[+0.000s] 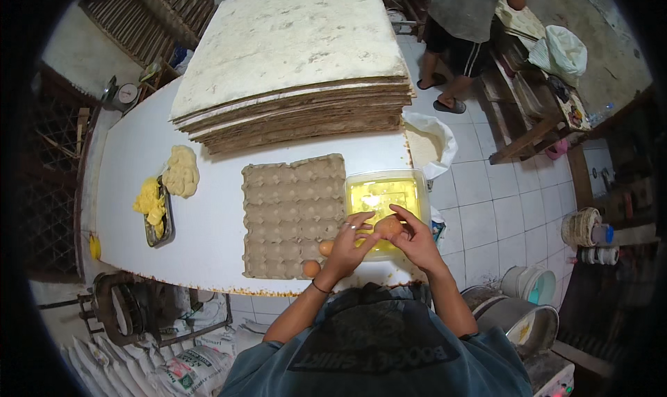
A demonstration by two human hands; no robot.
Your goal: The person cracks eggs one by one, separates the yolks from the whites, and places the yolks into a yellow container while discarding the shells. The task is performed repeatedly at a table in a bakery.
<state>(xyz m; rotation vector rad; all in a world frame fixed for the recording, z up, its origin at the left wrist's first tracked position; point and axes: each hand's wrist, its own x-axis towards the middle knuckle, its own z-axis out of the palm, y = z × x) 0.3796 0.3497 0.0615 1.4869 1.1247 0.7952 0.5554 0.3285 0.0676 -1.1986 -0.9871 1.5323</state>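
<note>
A brown egg [388, 227] is between my two hands, above a clear plastic container [424, 188] of yellow liquid. My right hand [417, 243] curls round the egg from the right, with its fingers bent over the top. From the other side, my left hand [345, 247] reaches in and its thumb meets the egg; part of the grip is hidden. Left of the container lies a grey cardboard egg tray [292, 202], most of its cups bare. Two brown eggs, a nearer one [311, 268] and another [326, 247] beside my left hand, sit at its near right corner.
A tall stack of floury boards [299, 43] covers the table's far side. Dough [181, 171] and a dark tin with a yellow mass [149, 202] lie at left. An open sack [431, 147] stands right of the table. Another person [465, 22] stands at back right.
</note>
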